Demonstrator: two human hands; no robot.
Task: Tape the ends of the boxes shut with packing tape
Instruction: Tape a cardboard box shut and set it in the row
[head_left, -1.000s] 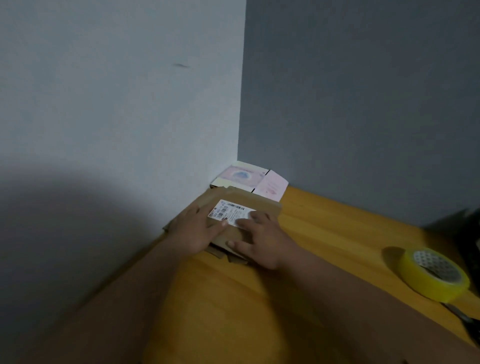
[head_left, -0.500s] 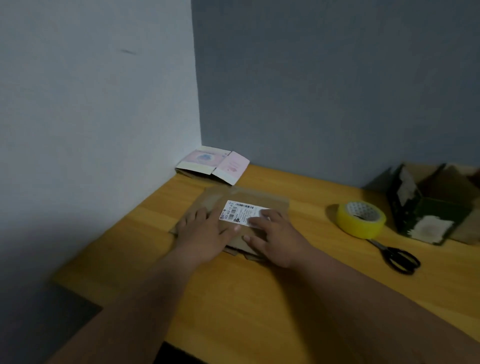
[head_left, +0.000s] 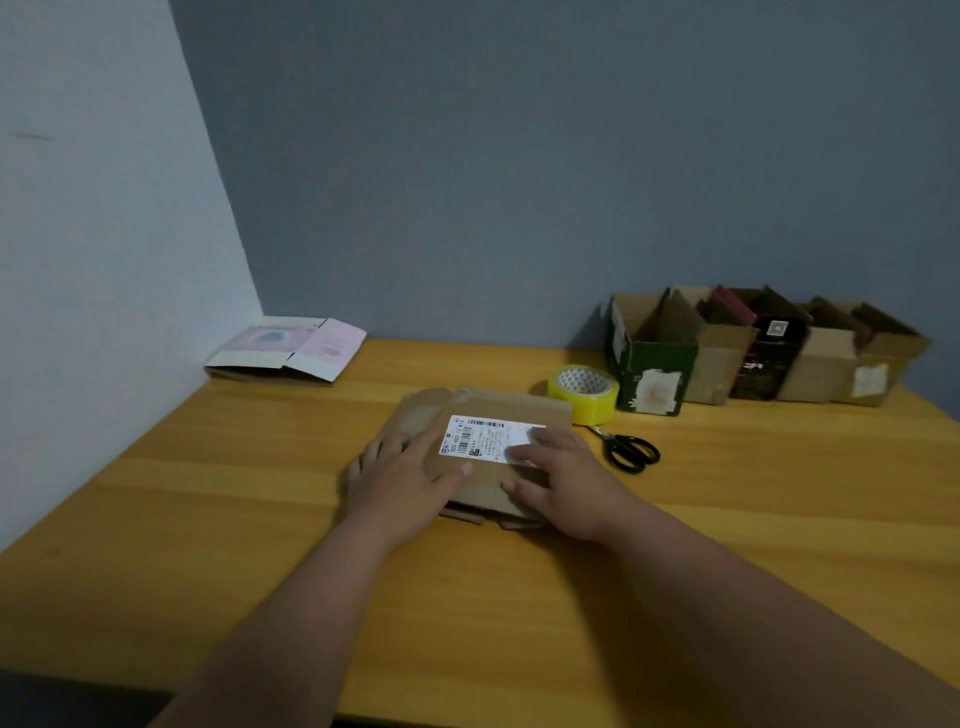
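A flat brown cardboard box (head_left: 498, 405) with a white shipping label (head_left: 485, 435) lies in the middle of the wooden table (head_left: 727, 519). My left hand (head_left: 400, 480) lies flat on the box's left part, fingers straight. My right hand (head_left: 563, 480) presses flat on its right part, fingertips on the label. A yellow roll of packing tape (head_left: 584, 393) sits just behind the box to the right. Black scissors (head_left: 628, 449) lie right of the box.
A row of several open cardboard boxes (head_left: 753, 353), green, brown and black, stands against the back wall at the right. A flattened pink and white carton (head_left: 288, 349) lies in the back left corner. Walls close the table at the left and back.
Both hands have slid the brown box from the back left corner toward the table's middle. The view has swung right, so the tape, scissors and row of boxes now show.
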